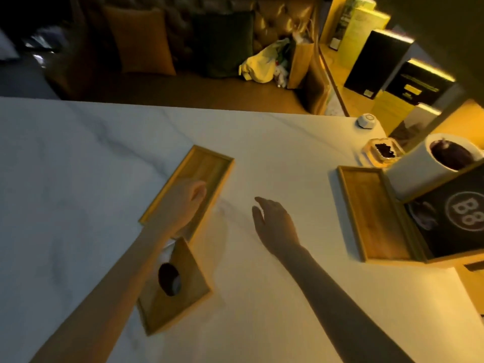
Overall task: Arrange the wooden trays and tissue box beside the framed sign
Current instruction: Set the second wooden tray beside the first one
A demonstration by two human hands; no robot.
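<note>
While the left hand (187, 199) lies on the near end of a long shallow wooden tray (207, 166) mid-worktop, whether it grips is unclear. Just beside that tray's near end sits the square wooden tissue box (180, 302) with a dark oval opening. Hovering open-fingered and empty, the right hand (275, 224) is apart from a second wooden tray (372, 216), which touches the black framed sign (455, 218) on the pale marble worktop (78, 166).

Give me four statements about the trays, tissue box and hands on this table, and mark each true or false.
1. The left hand rests on the middle tray. True.
2. The right hand holds the tissue box. False: it is open and empty above the table.
3. A second tray lies beside the framed sign. True.
4. The tissue box stands against the sign. False: it lies near the left forearm, far from it.
</note>
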